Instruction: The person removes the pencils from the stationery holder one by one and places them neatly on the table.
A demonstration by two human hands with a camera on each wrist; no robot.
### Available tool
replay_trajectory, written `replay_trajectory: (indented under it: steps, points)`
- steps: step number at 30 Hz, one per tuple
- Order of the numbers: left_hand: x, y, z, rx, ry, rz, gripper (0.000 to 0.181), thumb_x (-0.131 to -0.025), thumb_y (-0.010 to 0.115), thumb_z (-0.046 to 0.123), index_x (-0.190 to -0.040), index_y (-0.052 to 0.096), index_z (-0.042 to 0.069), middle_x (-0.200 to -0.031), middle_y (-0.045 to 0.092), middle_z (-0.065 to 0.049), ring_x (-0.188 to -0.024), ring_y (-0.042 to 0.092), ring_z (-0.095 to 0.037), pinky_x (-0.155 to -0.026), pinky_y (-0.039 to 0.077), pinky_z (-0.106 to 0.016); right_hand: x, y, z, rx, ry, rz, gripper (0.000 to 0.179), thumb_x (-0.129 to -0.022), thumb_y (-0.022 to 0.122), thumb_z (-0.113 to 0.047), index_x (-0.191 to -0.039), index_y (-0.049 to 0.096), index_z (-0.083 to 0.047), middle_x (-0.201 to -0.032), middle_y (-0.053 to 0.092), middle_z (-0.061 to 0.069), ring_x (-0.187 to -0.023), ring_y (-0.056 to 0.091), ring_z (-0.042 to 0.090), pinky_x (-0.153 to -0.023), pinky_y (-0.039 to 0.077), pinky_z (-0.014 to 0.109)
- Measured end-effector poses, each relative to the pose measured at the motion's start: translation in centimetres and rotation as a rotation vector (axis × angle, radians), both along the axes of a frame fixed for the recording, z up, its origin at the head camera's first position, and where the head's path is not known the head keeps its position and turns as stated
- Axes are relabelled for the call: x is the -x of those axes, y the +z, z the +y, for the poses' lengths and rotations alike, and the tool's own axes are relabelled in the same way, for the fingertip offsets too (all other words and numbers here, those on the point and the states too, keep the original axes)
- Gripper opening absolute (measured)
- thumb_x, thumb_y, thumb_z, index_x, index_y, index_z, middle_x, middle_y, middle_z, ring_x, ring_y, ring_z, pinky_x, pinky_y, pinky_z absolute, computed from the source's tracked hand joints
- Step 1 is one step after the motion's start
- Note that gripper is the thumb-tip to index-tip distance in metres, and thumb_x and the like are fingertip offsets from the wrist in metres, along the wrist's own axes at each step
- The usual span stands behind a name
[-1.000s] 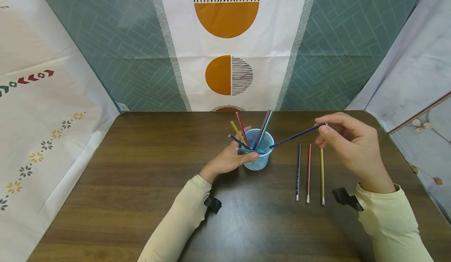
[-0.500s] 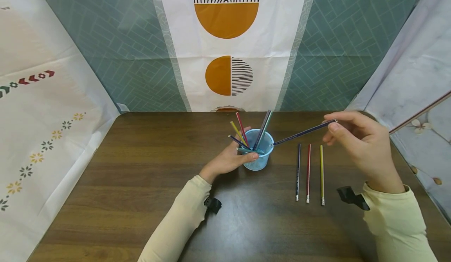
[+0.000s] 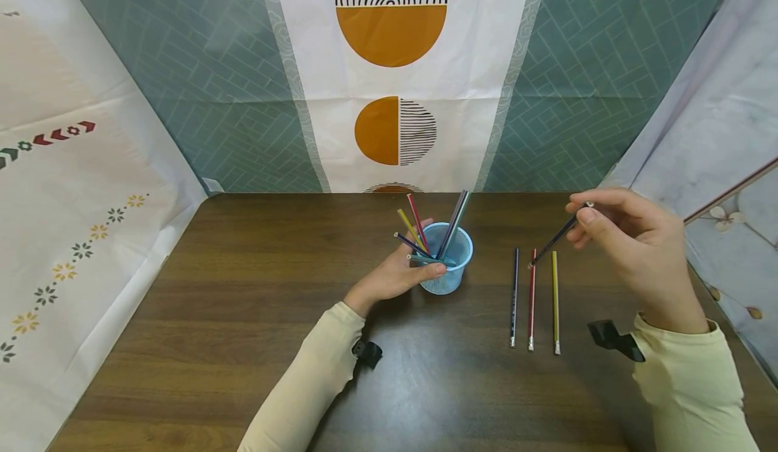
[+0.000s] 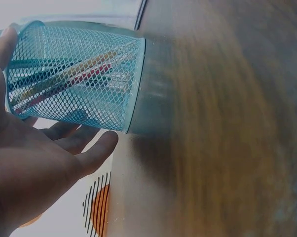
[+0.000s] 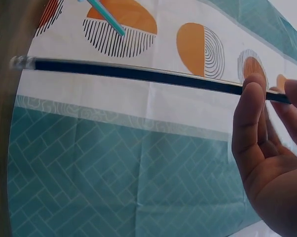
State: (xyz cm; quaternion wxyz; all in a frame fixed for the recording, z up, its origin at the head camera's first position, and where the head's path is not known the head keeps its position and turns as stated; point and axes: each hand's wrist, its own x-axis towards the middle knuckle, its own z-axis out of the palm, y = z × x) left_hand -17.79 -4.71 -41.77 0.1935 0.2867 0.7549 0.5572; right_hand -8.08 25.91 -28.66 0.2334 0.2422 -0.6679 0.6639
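Note:
In the head view my left hand (image 3: 392, 275) grips a light blue mesh pencil cup (image 3: 446, 282), thumb across its near side. Red, yellow, dark and teal pencils lean in the cup; their lower ends show through the mesh in the left wrist view. My right hand (image 3: 644, 249) pinches a dark blue pencil (image 3: 556, 239) near one end, its eraser end slanting down to the left. That eraser end appears over the top of a red pencil (image 3: 532, 303), which lies between another dark blue pencil (image 3: 514, 296) and a yellow pencil (image 3: 556, 296).
The brown wooden table (image 3: 243, 290) spreads around the cup and the row of pencils. Behind its far edge hangs a patterned cloth (image 3: 243, 101), with pale cloths at both sides. Black straps circle both wrists.
My right hand has drawn the dark blue pencil rightward, out of the cup's mouth, and its eraser end has swung down toward the pencil row. The left hand and cup stay put.

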Motion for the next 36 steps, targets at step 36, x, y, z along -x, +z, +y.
replay_trajectory:
  steps: [36]
  points:
    - [-0.1, 0.1, 0.0, 0.032, -0.005, 0.012, 0.088, -0.084, 0.064, 0.061, -0.152, 0.011, 0.041, -0.150, 0.033, -0.010, -0.136, 0.033, -0.032, -0.105, 0.027, -0.059, 3.4, -3.9, 7.2, -0.655, -0.466, -0.441, 0.032, -0.100, 0.054, -0.022, -0.127, 0.060, -0.005, -0.089, 0.060, -0.020, -0.065, 0.063, 0.004, -0.059, 0.048, 0.017]
